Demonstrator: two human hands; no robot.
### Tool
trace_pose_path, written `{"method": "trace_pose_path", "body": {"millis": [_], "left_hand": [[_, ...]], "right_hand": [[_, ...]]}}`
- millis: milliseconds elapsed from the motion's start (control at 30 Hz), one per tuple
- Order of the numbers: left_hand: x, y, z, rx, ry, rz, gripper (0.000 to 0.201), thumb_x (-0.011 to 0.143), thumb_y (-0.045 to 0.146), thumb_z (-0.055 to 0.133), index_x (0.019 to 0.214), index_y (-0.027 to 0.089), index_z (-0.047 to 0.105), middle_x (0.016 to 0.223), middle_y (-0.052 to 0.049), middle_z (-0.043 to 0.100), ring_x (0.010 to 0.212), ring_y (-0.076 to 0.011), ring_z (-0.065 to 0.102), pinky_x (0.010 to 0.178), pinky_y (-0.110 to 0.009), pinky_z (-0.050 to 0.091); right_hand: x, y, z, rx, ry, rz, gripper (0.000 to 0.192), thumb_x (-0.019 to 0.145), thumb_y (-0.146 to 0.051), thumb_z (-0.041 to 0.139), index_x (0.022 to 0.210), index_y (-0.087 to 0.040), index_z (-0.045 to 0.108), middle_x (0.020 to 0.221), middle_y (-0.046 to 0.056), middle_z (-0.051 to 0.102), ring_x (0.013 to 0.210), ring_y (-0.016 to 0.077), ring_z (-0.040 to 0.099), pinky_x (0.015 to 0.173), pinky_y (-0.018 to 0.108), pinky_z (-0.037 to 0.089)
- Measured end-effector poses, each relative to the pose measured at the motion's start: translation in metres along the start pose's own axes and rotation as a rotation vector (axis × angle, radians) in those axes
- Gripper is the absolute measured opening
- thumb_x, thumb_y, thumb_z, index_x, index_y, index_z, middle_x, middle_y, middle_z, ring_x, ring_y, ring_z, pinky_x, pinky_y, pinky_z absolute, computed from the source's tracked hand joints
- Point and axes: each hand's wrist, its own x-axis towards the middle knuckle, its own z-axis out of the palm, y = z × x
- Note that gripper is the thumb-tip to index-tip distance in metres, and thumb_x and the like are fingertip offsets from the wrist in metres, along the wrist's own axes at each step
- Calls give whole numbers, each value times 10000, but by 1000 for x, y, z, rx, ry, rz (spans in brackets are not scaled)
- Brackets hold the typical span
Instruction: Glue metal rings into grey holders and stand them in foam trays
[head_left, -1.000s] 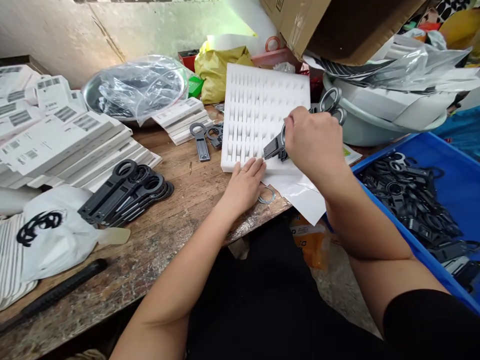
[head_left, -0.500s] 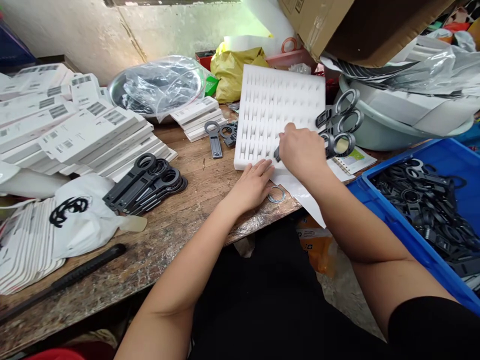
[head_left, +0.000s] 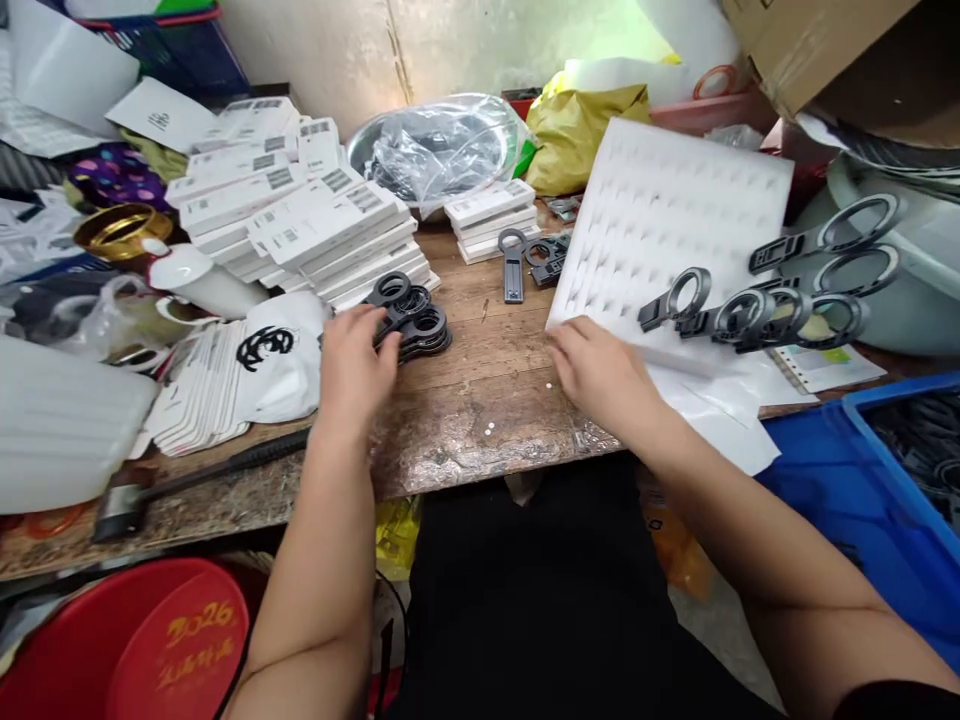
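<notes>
My left hand [head_left: 352, 365] is over a pile of dark grey flat pieces with ring heads [head_left: 420, 325], its thumb and fingers apart; its fingertips partly cover the pile, so any contact is unclear. At the front left corner of a white foam block [head_left: 694, 165] with rows of slots, my right hand [head_left: 600, 375] has its fingers curved and apart, with nothing visible in them. Several ring-headed pieces stand in the block's right side, one a short way in from the others [head_left: 686, 295]. Another ring-headed piece [head_left: 513, 265] lies flat left of the block.
White boxes [head_left: 322, 225] are stacked at the left, behind a white bag [head_left: 289, 370]. A black-handled tool [head_left: 225, 465] lies along the front edge. At right is a blue crate [head_left: 900, 440] of dark pieces; a red bucket [head_left: 127, 640] stands below left.
My left hand has left the foam block for the pile at left. My right hand has let go of a ring-headed piece, now standing in the block, and moved to its front left corner.
</notes>
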Motion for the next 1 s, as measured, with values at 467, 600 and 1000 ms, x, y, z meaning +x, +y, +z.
{"method": "trace_pose_path", "body": {"millis": [467, 600, 1000], "left_hand": [[55, -1, -6, 228, -328, -266, 406, 945, 109, 513, 1330, 109, 639, 1322, -241, 687, 1310, -406, 631, 1128, -560, 498], [59, -5, -5, 177, -290, -197, 447, 950, 114, 520, 1383, 110, 633, 1331, -242, 669, 1320, -412, 623, 1157, -568, 478], [-10, 21, -23, -871, -292, -192, 616, 987, 638, 608, 1392, 178, 671, 1140, -122, 792, 1074, -282, 748, 985, -446, 616]], "right_hand": [[127, -87, 63, 204, -68, -178, 452, 1052, -164, 436, 1457, -207, 632, 1478, 181, 562, 1210, 316, 634, 993, 419, 516], [149, -80, 73, 241, -86, -232, 333, 1006, -186, 572, 1316, -189, 693, 1485, 178, 547, 1243, 297, 613, 1069, 427, 507], [8, 6, 66, 460, 264, -456, 175, 1040, -247, 617, 1163, -217, 738, 1484, 162, 652, 1386, 277, 651, 1184, 474, 539]]}}
